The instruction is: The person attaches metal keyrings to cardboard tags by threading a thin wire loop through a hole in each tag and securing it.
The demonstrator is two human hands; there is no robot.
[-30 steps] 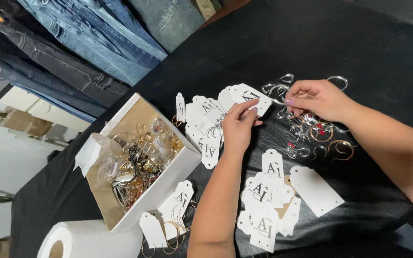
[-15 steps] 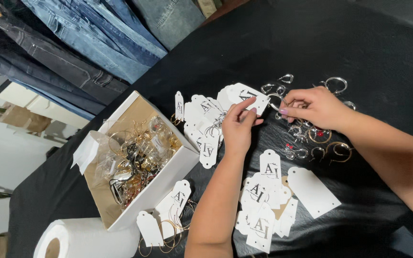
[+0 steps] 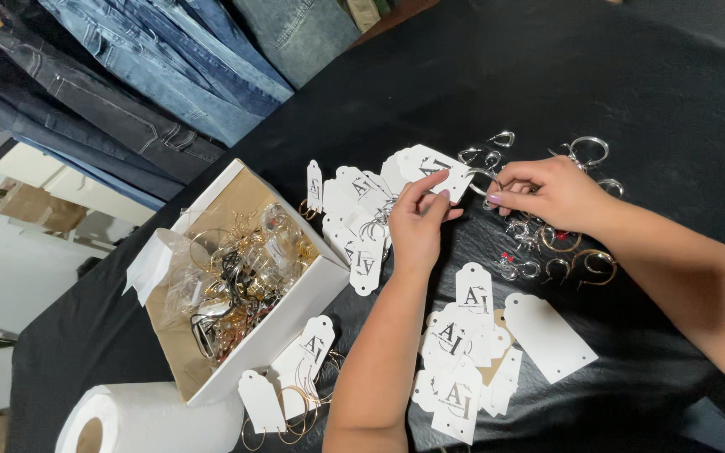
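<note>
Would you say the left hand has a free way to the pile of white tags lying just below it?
Probably yes: the left hand holds a white tag, but nothing lies between it and the pile.

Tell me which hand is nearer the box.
Left. The left hand is just right of the box, holding a tag; the right hand is farther right.

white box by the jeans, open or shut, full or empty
Open and partly filled. The white box has no lid on, and a tangle of gold and silver jewellery lies inside on its brown bottom.
</note>
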